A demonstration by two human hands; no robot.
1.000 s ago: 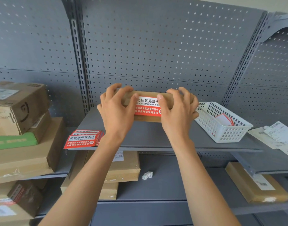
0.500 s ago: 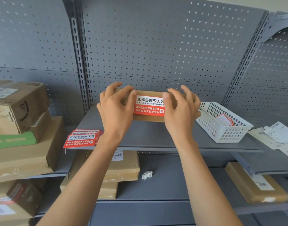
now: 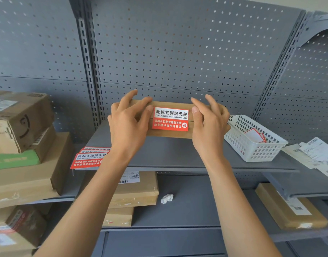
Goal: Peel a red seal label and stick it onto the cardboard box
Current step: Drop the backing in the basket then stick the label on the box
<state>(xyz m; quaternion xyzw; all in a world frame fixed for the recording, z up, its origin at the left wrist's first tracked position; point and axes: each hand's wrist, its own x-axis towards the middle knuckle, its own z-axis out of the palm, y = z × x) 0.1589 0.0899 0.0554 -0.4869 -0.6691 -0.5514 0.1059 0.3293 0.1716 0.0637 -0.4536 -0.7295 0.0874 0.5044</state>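
A flat cardboard box [image 3: 171,134] lies on the grey shelf [image 3: 178,154], its front face toward me. A red and white seal label [image 3: 170,119] is stuck across the seam of that face, fully visible between my thumbs. My left hand [image 3: 129,125] grips the box's left end, thumb beside the label's left edge. My right hand [image 3: 208,125] grips the right end, thumb at the label's right edge. A stack of red seal labels [image 3: 89,158] lies at the shelf's front left corner.
A white plastic basket [image 3: 252,140] with scraps of backing paper stands right of the box. Cardboard parcels [image 3: 20,130] are stacked at left and on the lower shelf [image 3: 133,190]. Shipping papers [image 3: 315,154] lie far right. A crumpled paper [image 3: 167,198] sits below.
Both thumbs have slid outward from the middle of the label to its left and right edges, uncovering the whole label. The box has stayed in place.
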